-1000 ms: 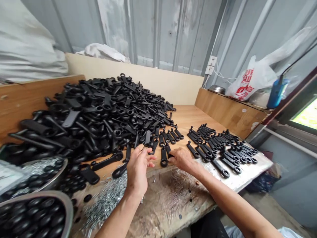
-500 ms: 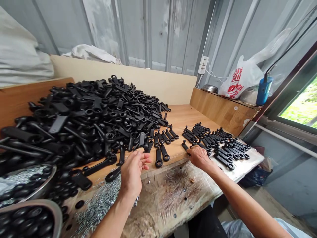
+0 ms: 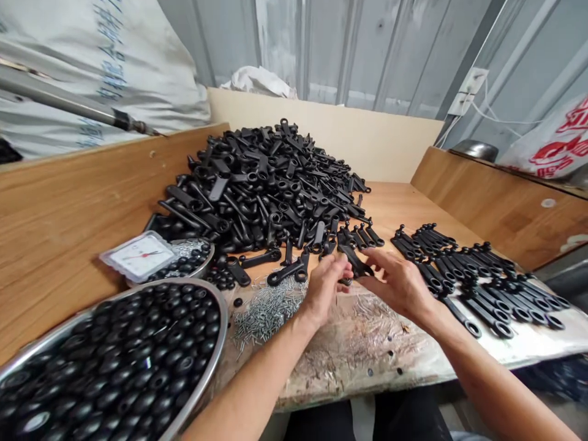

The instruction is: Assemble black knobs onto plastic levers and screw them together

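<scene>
A black crank arm [image 3: 354, 262], flat with a ring at one end, is held between my two hands above the front of the bench. My left hand [image 3: 325, 288] is closed on its left end. The thumb and fingers of my right hand [image 3: 400, 283] are around its ring end. Just behind my hands lie several similar arms [image 3: 367, 235] with small ball ends, in a row. Rows of more such arms [image 3: 491, 306] are laid out to the right of my right hand. A large pile of black crank arms [image 3: 275, 184] rises behind my left hand.
Silver pins [image 3: 269, 309] lie heaped left of my left hand. A metal bowl [image 3: 223, 318] of black knobs stands at front left. Behind it, a white clock [image 3: 140, 256] rests on a smaller bowl [image 3: 209, 260]. Wooden boards [image 3: 316, 117] border the bench.
My right hand has left the laid-out rows and come together with my left hand at a crank arm. The view has swung left, bringing the knob bowl and clock into sight.
</scene>
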Motion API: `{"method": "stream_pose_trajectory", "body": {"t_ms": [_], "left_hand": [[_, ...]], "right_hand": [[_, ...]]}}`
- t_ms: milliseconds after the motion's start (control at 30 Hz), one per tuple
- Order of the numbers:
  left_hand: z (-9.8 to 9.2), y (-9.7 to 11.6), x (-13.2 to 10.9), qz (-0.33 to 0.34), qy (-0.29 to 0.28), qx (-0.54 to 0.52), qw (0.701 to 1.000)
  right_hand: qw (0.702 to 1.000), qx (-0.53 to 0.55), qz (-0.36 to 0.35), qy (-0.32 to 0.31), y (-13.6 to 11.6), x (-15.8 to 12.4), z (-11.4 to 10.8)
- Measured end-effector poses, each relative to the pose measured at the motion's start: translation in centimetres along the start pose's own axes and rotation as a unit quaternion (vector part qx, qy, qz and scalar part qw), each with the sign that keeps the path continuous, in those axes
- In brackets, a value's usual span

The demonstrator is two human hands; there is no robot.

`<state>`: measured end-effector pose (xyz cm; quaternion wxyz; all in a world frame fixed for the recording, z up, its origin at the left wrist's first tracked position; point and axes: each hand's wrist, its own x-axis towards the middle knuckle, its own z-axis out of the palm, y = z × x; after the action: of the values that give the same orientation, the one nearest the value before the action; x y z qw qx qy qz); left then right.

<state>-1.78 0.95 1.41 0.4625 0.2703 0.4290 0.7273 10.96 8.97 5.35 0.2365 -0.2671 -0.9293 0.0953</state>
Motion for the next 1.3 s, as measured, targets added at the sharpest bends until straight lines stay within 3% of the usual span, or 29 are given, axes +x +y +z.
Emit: {"method": "stream_pose_trajectory", "body": {"t_ms": [67,133,267,333,433,533,733,900,967,1067,1100,1200,1233,1300], "left_hand": [[-0.4,1.5,0.2,-0.002,0.010,-0.063,0.998],[-1.1,2.9,0.6,-0.007,0.055,-0.107,0.993],[-3.1,4.8,1.4,0.070,0.168,-0.144,0.973],[-3.7,5.1,1.6,0.101,0.187,-0.148,0.966],[-3.6,4.6,1.6,0.098,0.168,-0.137,0.971],[-2.9,3.6,1.6,0.075,0.151,-0.107,0.980],[-2.5,2.4,1.5,0.038,0.121,-0.066,0.990],[-2.2,2.1,1.4,0.019,0.105,-0.031,0.994],[-2.0,1.7,1.4,0.006,0.104,-0.009,0.994],[-1.6,0.7,1.4,-0.002,0.094,0.042,0.995],[-1.5,0.2,1.3,-0.006,0.086,0.055,0.995],[-1.1,-1.1,1.1,-0.032,0.046,0.064,0.996],[-1.0,-1.4,1.0,-0.042,0.034,0.063,0.997],[-0.7,-1.9,0.8,-0.067,0.021,0.060,0.996]], "right_hand": [[0.998,0.037,-0.051,-0.008,-3.3,1.1,0.8],[0.992,0.073,-0.100,-0.018,-5.0,2.1,1.7],[0.982,0.106,-0.150,-0.043,-4.4,2.6,3.1],[0.981,0.035,-0.157,-0.108,-3.3,2.2,3.7],[0.955,-0.111,-0.179,-0.207,-2.8,0.8,5.0],[0.934,-0.176,-0.216,-0.224,-3.3,-0.7,6.3],[0.942,-0.167,-0.247,-0.155,-4.8,-2.2,7.5],[0.937,-0.101,-0.301,-0.148,-3.3,-1.3,8.3],[0.954,-0.052,-0.265,-0.129,-2.0,-0.6,8.0],[0.982,0.141,-0.122,-0.033,-0.1,0.4,6.3],[0.971,0.230,-0.071,0.012,0.4,0.6,5.6],[0.890,0.442,0.015,0.113,1.2,1.0,4.2],[0.871,0.472,0.024,0.132,1.3,1.0,4.0],[0.864,0.479,0.014,0.154,1.3,0.9,3.9]]}}
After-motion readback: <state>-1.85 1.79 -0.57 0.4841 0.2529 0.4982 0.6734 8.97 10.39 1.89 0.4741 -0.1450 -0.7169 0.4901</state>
